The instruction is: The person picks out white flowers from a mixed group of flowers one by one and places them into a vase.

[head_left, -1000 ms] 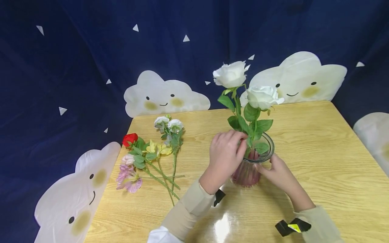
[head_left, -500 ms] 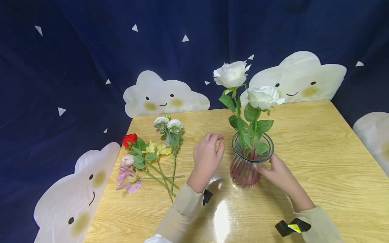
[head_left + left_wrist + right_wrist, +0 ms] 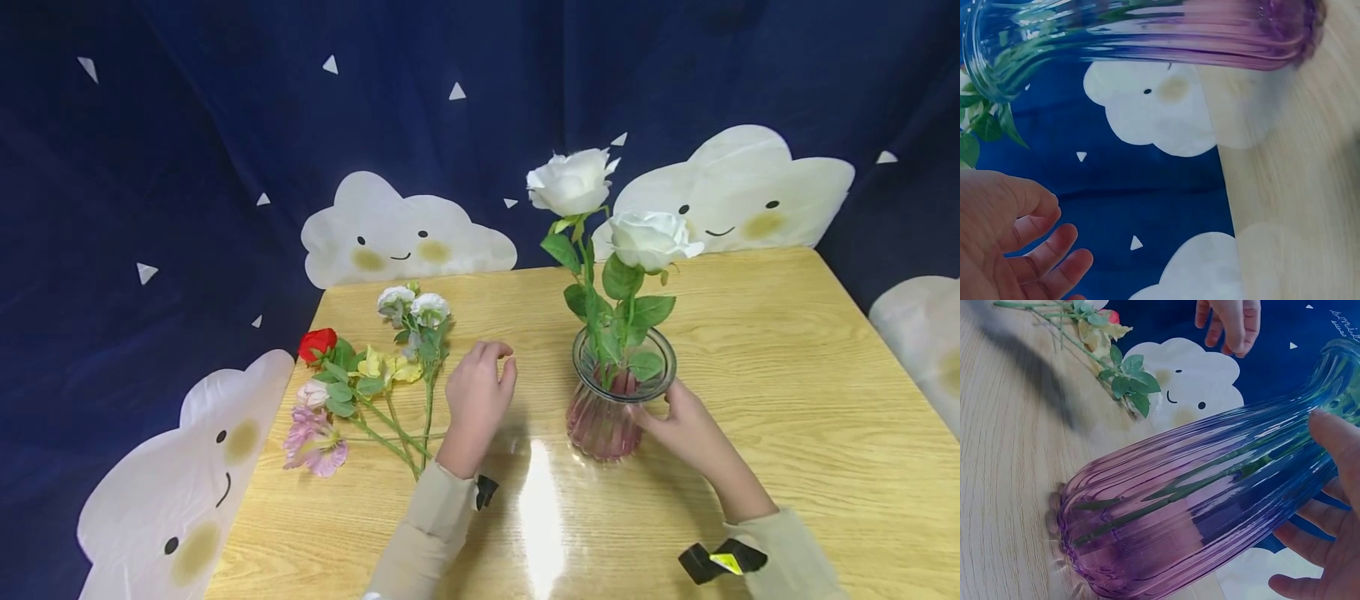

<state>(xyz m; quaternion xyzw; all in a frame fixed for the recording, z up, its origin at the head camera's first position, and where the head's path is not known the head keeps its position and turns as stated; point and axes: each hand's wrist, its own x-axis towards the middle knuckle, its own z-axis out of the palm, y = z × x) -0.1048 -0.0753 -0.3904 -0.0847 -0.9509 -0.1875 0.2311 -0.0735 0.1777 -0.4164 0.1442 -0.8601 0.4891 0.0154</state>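
A ribbed glass vase (image 3: 604, 423), pink toward its base, stands upright on the table. Two white roses, one taller (image 3: 572, 183) and one lower (image 3: 651, 240), rise from it; their green stems (image 3: 1166, 499) show through the glass. My right hand (image 3: 693, 433) holds the vase below its rim from the right side, thumb against the near wall. My left hand (image 3: 480, 400) hovers between the vase and the loose flowers, fingers loosely bent around nothing. In the left wrist view those same fingers (image 3: 1054, 250) touch no object.
Left of my left hand lie loose flowers: a red one (image 3: 317, 344), a yellow one (image 3: 386, 365), a purple-pink one (image 3: 315, 442), a pale pink one (image 3: 313, 393) and a white spray (image 3: 429, 310). A dark blue curtain (image 3: 420, 50) hangs behind the wooden table (image 3: 795, 400).
My left hand has let go of the rose stems at the vase mouth and moved left toward the loose flowers. The right hand and vase have stayed in place.
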